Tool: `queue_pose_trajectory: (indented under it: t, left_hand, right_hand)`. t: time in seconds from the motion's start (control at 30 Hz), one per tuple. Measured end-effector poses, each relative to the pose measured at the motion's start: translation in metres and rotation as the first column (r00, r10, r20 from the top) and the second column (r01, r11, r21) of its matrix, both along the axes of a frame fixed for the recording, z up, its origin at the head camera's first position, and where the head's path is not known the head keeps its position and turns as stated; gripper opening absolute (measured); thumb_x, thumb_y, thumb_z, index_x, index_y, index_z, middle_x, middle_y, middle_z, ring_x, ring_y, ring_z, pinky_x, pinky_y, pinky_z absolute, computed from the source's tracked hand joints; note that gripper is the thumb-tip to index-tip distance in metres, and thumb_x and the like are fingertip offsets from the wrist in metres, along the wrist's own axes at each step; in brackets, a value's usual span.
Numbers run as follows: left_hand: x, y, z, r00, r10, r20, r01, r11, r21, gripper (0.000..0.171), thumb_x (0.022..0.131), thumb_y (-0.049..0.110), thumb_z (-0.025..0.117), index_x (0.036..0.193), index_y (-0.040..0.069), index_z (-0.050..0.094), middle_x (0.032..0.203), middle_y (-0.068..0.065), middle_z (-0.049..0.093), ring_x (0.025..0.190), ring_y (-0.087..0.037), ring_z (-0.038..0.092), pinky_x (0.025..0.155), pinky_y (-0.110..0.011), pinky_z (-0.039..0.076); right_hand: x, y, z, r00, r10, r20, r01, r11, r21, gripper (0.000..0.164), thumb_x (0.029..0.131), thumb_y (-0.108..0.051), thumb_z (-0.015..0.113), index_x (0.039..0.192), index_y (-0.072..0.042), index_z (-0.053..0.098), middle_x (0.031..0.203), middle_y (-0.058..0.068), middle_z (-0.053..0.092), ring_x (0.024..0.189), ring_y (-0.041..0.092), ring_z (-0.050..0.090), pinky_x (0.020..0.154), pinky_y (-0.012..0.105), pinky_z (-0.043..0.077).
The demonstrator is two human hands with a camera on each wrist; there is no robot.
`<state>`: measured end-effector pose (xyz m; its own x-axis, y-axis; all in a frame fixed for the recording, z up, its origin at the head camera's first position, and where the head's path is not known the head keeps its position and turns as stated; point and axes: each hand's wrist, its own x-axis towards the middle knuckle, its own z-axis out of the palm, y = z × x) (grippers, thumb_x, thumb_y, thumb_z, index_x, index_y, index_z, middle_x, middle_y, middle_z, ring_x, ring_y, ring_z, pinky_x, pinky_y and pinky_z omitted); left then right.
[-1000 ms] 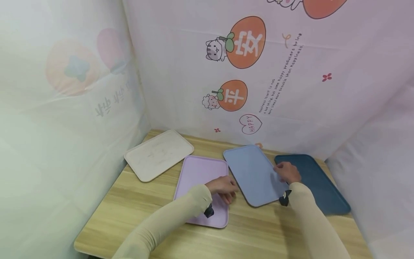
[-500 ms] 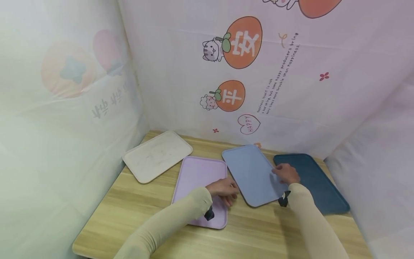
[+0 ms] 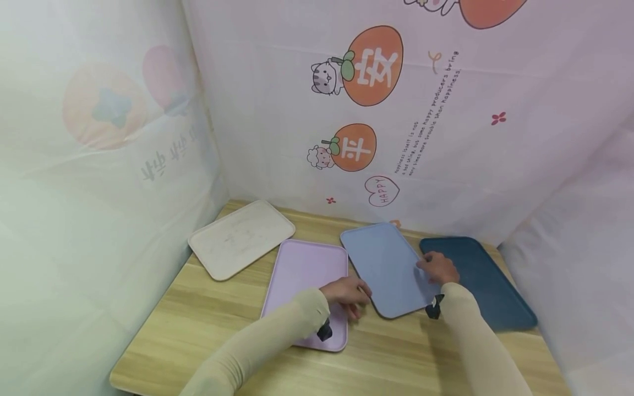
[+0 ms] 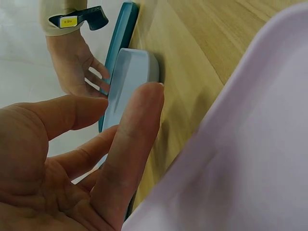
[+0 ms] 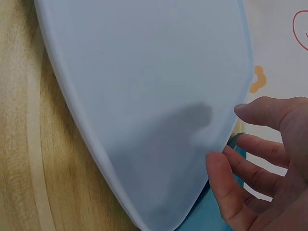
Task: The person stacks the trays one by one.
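A light blue tray (image 3: 381,264) lies slanted on the table. My right hand (image 3: 438,268) is at its right rim; in the right wrist view the fingertips (image 5: 219,161) sit right at that rim, spread apart and loosely bent. My left hand (image 3: 346,291) hovers over the right side of a lilac tray (image 3: 304,264), its fingertips reaching the light blue tray's lower left edge. In the left wrist view the left fingers (image 4: 134,127) are loosely extended with nothing between them, overlapping the light blue tray. A dark teal tray (image 3: 487,286) lies beneath and beside the right hand.
A cream tray (image 3: 242,239) lies at the back left of the wooden table (image 3: 198,324), its corner close to the lilac tray. Printed cloth walls (image 3: 277,110) enclose the table at the back and on both sides.
My left hand has shifted slightly right, from over the lilac tray's right edge to the light blue tray's left edge. The right hand and the trays stay about where they were.
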<state>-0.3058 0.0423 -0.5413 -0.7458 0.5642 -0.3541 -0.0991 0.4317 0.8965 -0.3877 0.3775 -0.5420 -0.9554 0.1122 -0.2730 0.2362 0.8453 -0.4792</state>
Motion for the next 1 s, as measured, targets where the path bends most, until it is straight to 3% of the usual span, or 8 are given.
queue_pose_trajectory:
  t: [0.3,0.53,0.7,0.87,1.0]
  left_hand:
    - [-0.001,0.002,-0.003,1.0,-0.028,0.003,0.028,1.0,-0.011,0.036,0.104,0.013,0.07,0.139,0.0,0.07,0.109,-0.014,0.075,0.06,-0.016,0.072,0.06,-0.035,0.068]
    - [-0.002,0.007,-0.003,0.999,-0.031,-0.005,0.031,0.999,-0.012,0.039,0.104,0.012,0.071,0.141,-0.001,0.069,0.115,-0.018,0.078,0.066,-0.025,0.077,0.062,-0.036,0.068]
    - [0.0,0.009,-0.005,1.0,-0.012,0.017,0.012,1.0,-0.001,0.039,0.104,0.012,0.071,0.141,-0.002,0.068,0.125,-0.018,0.076,0.069,-0.025,0.077,0.068,-0.039,0.07]
    - [-0.001,0.01,-0.007,1.0,0.0,0.023,0.0,1.0,0.013,0.039,0.105,0.011,0.07,0.141,-0.003,0.068,0.115,-0.018,0.077,0.066,-0.02,0.075,0.073,-0.042,0.07]
    - [-0.003,0.012,-0.01,0.999,0.015,0.036,-0.016,0.999,0.031,0.039,0.103,0.007,0.071,0.14,-0.004,0.068,0.111,-0.017,0.077,0.073,-0.029,0.079,0.075,-0.044,0.07]
  right_hand:
    - [-0.005,0.0,-0.006,1.0,0.001,-0.01,-0.001,1.0,0.015,0.064,0.105,-0.035,0.063,0.153,0.006,0.052,0.14,0.036,0.063,0.082,0.029,0.077,0.086,0.059,0.057]
    - [-0.008,0.003,-0.013,0.998,0.025,-0.057,-0.022,0.998,0.059,0.062,0.103,-0.032,0.062,0.15,0.007,0.055,0.128,0.033,0.07,0.082,0.03,0.074,0.077,0.053,0.057]
    - [-0.01,0.002,-0.017,0.997,0.05,-0.052,-0.047,0.997,0.065,0.056,0.105,-0.025,0.056,0.15,0.007,0.054,0.134,0.035,0.067,0.084,0.031,0.074,0.072,0.049,0.057]
    - [-0.01,0.0,-0.015,0.997,0.05,-0.062,-0.044,0.994,0.101,0.051,0.105,-0.016,0.049,0.151,0.006,0.055,0.144,0.038,0.06,0.104,0.045,0.072,0.078,0.056,0.058]
    - [-0.012,0.001,-0.021,0.996,0.044,-0.081,-0.033,0.989,0.142,0.049,0.105,-0.014,0.047,0.148,0.005,0.059,0.147,0.038,0.058,0.12,0.055,0.065,0.083,0.063,0.057]
